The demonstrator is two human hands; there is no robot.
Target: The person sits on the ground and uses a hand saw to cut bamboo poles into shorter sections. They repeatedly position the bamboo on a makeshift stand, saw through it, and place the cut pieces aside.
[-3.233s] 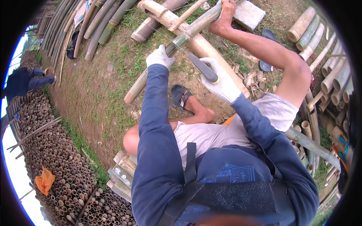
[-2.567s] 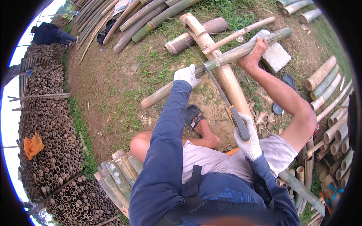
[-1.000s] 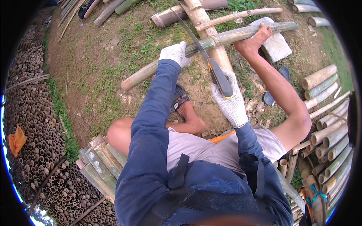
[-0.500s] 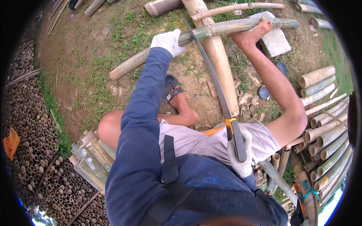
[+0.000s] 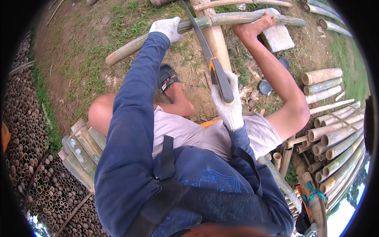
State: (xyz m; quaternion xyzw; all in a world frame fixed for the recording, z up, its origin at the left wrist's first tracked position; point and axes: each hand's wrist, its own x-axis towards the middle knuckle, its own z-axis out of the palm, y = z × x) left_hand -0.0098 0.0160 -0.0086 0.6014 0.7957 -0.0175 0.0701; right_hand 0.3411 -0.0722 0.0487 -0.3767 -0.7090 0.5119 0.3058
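A greenish bamboo pole (image 5: 241,18) lies crosswise over a thicker pale bamboo pole (image 5: 216,39). My left hand (image 5: 166,29), in a white knit glove, is wrapped round the crosswise pole to the left of the crossing. Between that hand and the crossing, a handsaw (image 5: 201,39) rests its long, slightly curved blade on the pole. My gloved right hand (image 5: 229,106) grips the saw's black-and-orange handle in front of my lap; some of its fingers are hidden behind the handle. My bare right foot (image 5: 256,27) presses on the pole farther right.
A pale stone-like block (image 5: 278,39) sits beneath the pole's right part. Nearby lies a dark sandal (image 5: 265,87) among wood chips. Bamboo poles (image 5: 343,148) are piled at right. Cut bamboo lengths (image 5: 85,148) are beside my left knee, and many stacked tube ends (image 5: 27,138) fill the far left.
My right hand has pushed the saw away from my body, from beside my hip to over my lap. My left hand stays on the pole. The whole view has shifted slightly.
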